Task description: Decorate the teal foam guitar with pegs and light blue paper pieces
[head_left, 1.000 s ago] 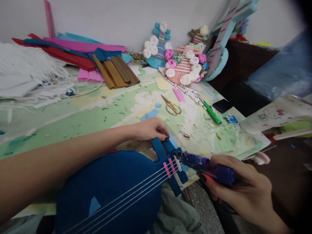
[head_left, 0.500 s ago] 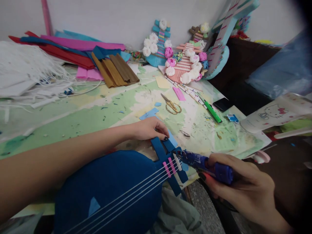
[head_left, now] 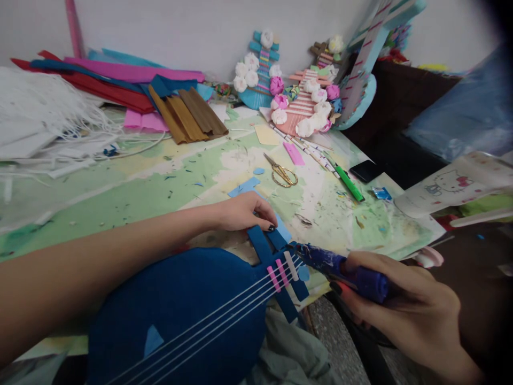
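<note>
A dark blue toy lute [head_left: 188, 305] with white strings lies across my lap and the table edge. Two pink strips [head_left: 282, 272] and one white strip [head_left: 291, 266] cross its neck. My left hand [head_left: 250, 211] pinches the end of an upper peg, thumb on top. In my right hand [head_left: 409, 305] is a blue glue gun [head_left: 340, 267], its nozzle at the head of the lute just beyond the white strip. A light blue paper scrap [head_left: 153, 340] rests on the lute's body. Whether the nozzle touches the surface, I cannot tell.
Gold-handled scissors [head_left: 282, 174], a green cutter [head_left: 349, 183] and a black phone [head_left: 365, 170] lie on the table. Folded crepe paper [head_left: 200, 115] is at the back left. Flower-decorated instruments [head_left: 260, 75] stand against the wall. A white tumbler [head_left: 452, 184] is at the right.
My right hand and the glue gun have shifted slightly right and down. My left hand keeps its hold on the peg, and the lute has barely moved.
</note>
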